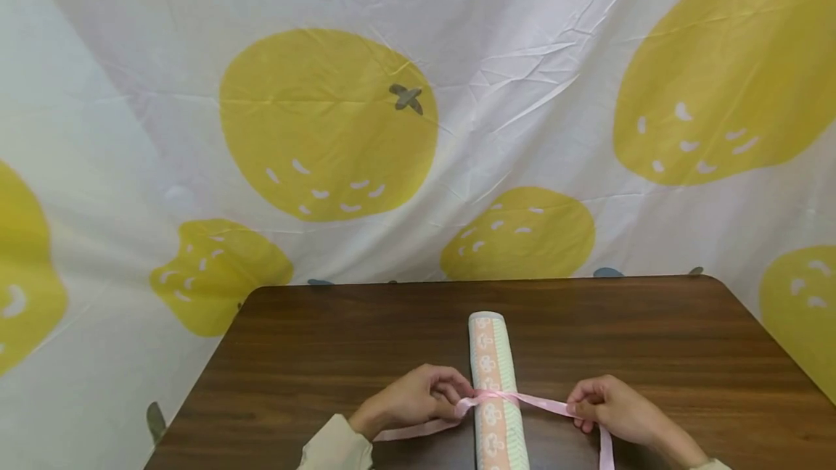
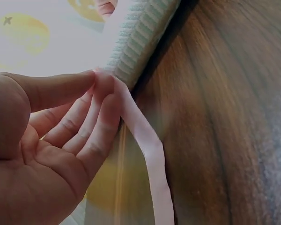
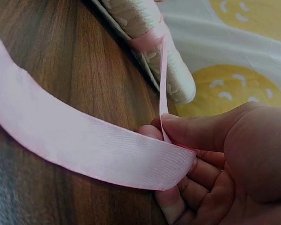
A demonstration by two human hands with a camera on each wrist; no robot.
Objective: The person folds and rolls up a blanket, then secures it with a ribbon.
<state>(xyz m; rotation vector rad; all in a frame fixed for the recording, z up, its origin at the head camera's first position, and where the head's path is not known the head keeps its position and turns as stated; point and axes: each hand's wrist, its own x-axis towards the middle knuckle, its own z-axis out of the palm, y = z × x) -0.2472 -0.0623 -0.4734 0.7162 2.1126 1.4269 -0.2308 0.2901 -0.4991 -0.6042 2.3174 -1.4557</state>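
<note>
A rolled towel [image 1: 494,361], orange with white motifs beside pale green ribbing, lies lengthwise on the table. Around its middle runs a pink ribbon [image 1: 542,403], crossed on top of the roll. Close against the roll's left side, the left hand [image 1: 424,396] pinches one ribbon end between thumb and fingertips; its tail trails left over the table. Farther out to the right, the right hand [image 1: 614,408] pinches the other end, and that stretch looks taut. In the right wrist view the ribbon's tail [image 3: 93,145] loops wide past the fingers.
The brown wood-grain table [image 1: 366,332] has rounded far corners. Behind it hangs a white cloth [image 1: 509,114] printed with large yellow fruits, also draping along both sides.
</note>
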